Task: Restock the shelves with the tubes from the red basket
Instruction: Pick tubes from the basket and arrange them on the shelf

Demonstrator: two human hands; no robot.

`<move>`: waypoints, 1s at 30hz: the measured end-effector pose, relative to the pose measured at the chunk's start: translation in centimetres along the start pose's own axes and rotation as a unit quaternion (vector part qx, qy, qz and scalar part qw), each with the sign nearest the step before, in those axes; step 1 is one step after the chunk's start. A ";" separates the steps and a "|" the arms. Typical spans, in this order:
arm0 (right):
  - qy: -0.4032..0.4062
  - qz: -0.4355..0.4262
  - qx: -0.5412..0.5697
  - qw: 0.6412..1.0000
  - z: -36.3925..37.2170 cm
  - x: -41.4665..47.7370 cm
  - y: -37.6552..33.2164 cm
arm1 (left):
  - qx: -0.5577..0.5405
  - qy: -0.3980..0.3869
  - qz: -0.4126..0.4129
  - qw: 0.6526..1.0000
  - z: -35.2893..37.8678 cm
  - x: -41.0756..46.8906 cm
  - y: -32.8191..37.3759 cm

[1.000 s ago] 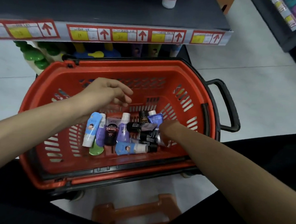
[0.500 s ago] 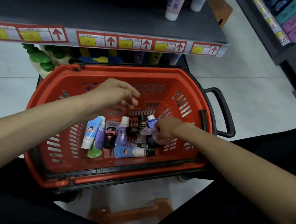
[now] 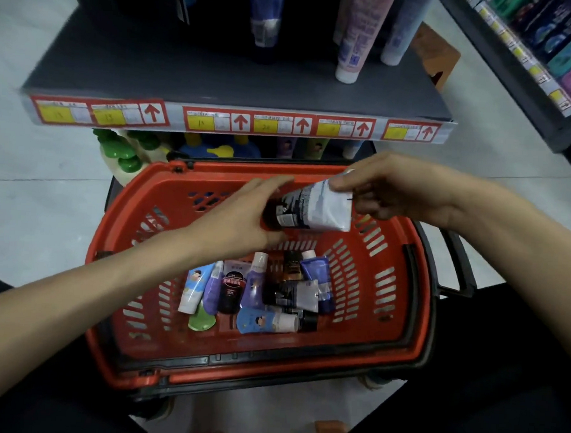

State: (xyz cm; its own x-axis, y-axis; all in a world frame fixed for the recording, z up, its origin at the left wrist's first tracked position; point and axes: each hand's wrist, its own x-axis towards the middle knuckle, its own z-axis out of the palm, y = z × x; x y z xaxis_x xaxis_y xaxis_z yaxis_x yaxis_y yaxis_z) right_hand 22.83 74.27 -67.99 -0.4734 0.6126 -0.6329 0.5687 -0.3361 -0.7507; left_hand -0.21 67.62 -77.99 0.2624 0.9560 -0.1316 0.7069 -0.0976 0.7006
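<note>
Holding the silver tube [image 3: 314,209] over the red basket [image 3: 416,289]: right hand [image 3: 401,189] pinches its crimped tail, left hand [image 3: 241,214] wraps the dark cap end. Looks light and squishy (slick plastic too), so I'd grip by the stiff cap.

You have 2 hands in view, left hand [image 3: 241,217] and right hand [image 3: 394,189]; between them, 1 grey-and-black tube [image 3: 311,207]; below, 1 red basket [image 3: 416,289]; in it roughly 11 tubes [image 3: 230,293], though the pile overlaps too much for an exact count; on the shelf [image 3: 153,70] above, 3 standing tubes [image 3: 356,34]; along its edge, 6 yellow price tags [image 3: 201,123] and 5 red arrows [image 3: 239,123].
</note>
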 end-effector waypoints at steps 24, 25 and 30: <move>0.089 -0.013 0.222 0.971 1.4 1.6 1.9 | -0.611 -0.009 -0.139 0.780 -0.9 -0.5 2.5; 0.095 -0.022 0.213 0.972 1.8 1.6 2.0 | -0.603 -0.007 -0.139 0.785 -0.9 -0.5 2.5; 0.156 -0.127 0.144 0.969 4.1 1.4 2.1 | -0.547 0.033 -0.129 0.826 -0.4 -0.4 2.4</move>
State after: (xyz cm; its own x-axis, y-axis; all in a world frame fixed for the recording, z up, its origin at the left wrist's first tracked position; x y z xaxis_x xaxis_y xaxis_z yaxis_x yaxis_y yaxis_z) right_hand 20.55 71.49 -71.23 -0.3206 0.8734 -0.3666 0.2278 -0.3045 -0.9249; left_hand 1.13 67.08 -76.01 0.1343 0.9224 -0.3621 -0.2927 0.3860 0.8748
